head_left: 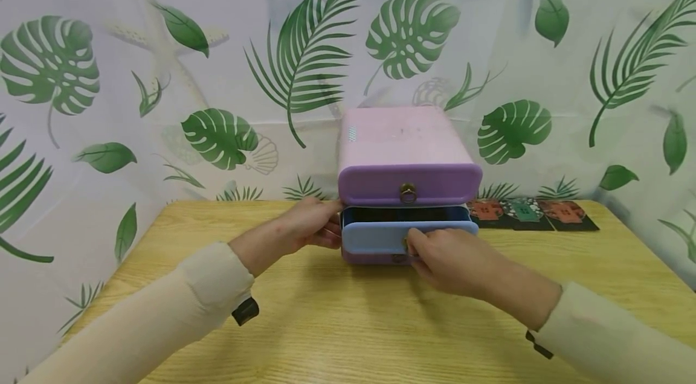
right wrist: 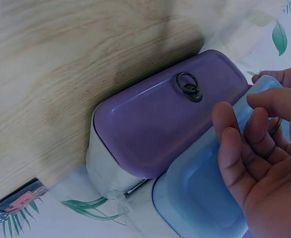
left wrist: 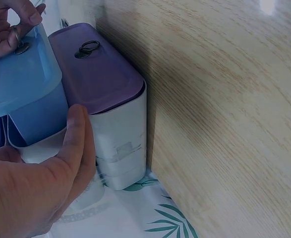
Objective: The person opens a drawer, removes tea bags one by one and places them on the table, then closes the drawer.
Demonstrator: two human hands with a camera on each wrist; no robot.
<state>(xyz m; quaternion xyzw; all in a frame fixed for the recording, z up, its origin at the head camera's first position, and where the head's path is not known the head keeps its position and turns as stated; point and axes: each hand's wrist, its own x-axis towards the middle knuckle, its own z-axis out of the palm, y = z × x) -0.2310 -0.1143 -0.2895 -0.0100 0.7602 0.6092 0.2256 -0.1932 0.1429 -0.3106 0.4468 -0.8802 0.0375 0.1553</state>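
A small drawer cabinet (head_left: pixel 399 133) with a pink top stands on the table, its drawers stacked. The middle, light blue drawer (head_left: pixel 375 238) sticks partly out, showing a dark interior. At its front, my right hand (head_left: pixel 457 260) pinches the ring pull (left wrist: pixel 17 39) between thumb and fingers. My left hand (head_left: pixel 307 224) rests against the cabinet's left side, its extended fingers touching the white casing (left wrist: pixel 120 141) beside the blue drawer. Above is a purple drawer (head_left: pixel 375 185) with a brass ring, pushed in. The bottom purple drawer (right wrist: pixel 160 119) is in too, its ring hanging free.
Several dark cards with red and green pictures (head_left: pixel 522 213) lie on the table right of the cabinet. A leaf-patterned cloth (head_left: pixel 217 58) hangs behind the wooden table (head_left: pixel 304 336), close to the cabinet's back.
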